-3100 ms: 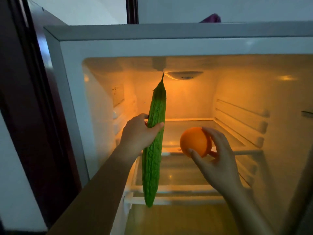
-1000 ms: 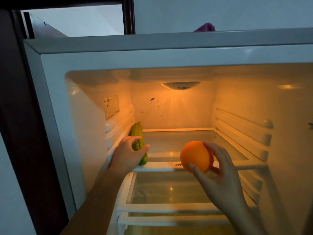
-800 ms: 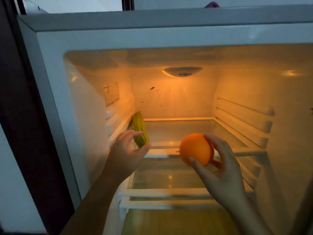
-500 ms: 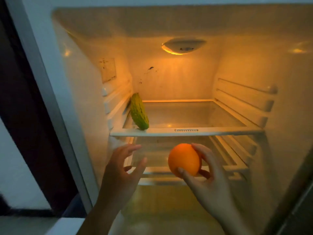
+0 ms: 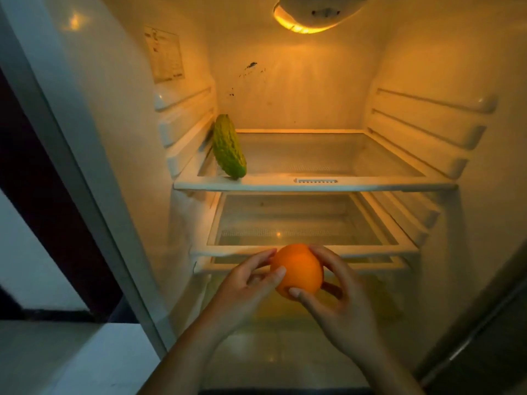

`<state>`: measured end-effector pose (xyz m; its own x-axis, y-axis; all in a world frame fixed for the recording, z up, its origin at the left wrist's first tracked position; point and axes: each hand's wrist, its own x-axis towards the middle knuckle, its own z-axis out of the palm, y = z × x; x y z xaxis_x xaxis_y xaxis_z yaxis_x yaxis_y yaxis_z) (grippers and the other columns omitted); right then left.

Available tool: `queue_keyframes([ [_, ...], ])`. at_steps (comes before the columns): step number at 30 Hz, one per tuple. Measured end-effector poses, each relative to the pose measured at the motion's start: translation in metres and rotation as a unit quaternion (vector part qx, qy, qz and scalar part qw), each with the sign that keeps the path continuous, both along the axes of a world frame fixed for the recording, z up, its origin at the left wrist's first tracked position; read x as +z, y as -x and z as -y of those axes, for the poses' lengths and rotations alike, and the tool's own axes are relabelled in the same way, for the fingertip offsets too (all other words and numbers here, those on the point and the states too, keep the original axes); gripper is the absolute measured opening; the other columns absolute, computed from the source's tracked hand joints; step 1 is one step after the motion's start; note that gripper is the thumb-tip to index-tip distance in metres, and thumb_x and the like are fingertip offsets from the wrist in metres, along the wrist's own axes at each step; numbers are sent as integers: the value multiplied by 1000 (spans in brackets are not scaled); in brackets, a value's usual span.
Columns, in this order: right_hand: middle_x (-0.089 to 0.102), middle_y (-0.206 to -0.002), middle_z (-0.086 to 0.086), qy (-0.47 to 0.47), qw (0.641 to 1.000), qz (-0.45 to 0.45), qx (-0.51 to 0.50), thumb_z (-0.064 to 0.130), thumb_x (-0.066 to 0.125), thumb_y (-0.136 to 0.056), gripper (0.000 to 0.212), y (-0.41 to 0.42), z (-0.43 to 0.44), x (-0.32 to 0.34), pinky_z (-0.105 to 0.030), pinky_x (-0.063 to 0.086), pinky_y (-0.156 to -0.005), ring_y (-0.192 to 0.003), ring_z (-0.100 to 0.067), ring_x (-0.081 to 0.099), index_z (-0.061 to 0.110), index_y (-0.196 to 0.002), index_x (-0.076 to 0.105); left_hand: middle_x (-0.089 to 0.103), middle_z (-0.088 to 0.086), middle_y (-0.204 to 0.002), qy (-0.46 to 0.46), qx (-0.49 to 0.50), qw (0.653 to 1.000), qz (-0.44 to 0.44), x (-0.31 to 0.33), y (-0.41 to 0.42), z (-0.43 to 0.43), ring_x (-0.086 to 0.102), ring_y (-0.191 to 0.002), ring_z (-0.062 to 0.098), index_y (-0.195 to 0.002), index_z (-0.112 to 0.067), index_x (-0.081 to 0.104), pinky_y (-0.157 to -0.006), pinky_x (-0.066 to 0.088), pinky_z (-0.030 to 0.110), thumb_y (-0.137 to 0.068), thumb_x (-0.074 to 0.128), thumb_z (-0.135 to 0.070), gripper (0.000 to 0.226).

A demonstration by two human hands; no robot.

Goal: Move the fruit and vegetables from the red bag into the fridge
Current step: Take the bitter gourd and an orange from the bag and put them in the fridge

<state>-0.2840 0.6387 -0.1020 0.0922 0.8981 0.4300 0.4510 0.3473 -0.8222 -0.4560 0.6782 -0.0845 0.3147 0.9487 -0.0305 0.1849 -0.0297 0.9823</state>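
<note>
Now, w/ both hands you hold the round orange fruit (image 5: 296, 269): right hand (image 5: 339, 306) curled under it, left hand (image 5: 245, 289) pinching its left side. Just beyond the grip, slightly above, lies the white-rimmed glass lower shelf (image 5: 370, 253); the bumpy green gourd (image 5: 228, 146) sits far up-left.

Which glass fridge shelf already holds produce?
The upper glass shelf: the bumpy green bitter gourd rests at its left end. The lower glass shelf shows none; left hand and right hand hold the round orange fruit.
</note>
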Motion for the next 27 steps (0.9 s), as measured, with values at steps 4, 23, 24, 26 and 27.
queue_keyframes([
  [4,37,-133,36,1,999,3,32,59,69,-63,71,0,1,-1,-11,48,-82,-122,9,39,51,-126,38,44,-22,-115,21,-11,1000,11,-2,-4,-3,51,-105,6,-122,-46,40,-91,52,36,-61,61,-62,66],
  [23,35,-123,41,114,989,43,78,58,67,-64,71,-8,-17,11,-8,43,-77,-111,15,42,56,-125,31,36,-31,-131,-122,-36,991,-26,0,23,-14,40,-113,-17,-119,-53,45,-75,46,6,-66,74,-38,63],
  [24,35,-121,41,119,989,37,83,58,66,-66,70,-6,-18,12,-7,44,-76,-108,19,42,57,-125,30,36,-32,-131,-128,-38,991,-22,0,24,-15,39,-113,-18,-119,-53,46,-76,46,6,-66,75,-37,63],
  [26,36,-116,41,129,987,20,96,57,63,-70,64,-3,-21,16,-3,44,-69,-100,28,41,54,-125,29,37,-33,-131,-141,-48,989,-8,-1,25,-16,38,-116,-18,-117,-55,48,-79,46,7,-65,76,-34,62],
  [27,37,-115,40,134,985,11,104,55,61,-73,61,-1,-22,18,-1,43,-67,-97,31,40,52,-126,30,37,-33,-131,-148,-53,988,-3,-1,26,-16,38,-117,-18,-116,-55,49,-80,46,8,-65,76,-33,62],
])
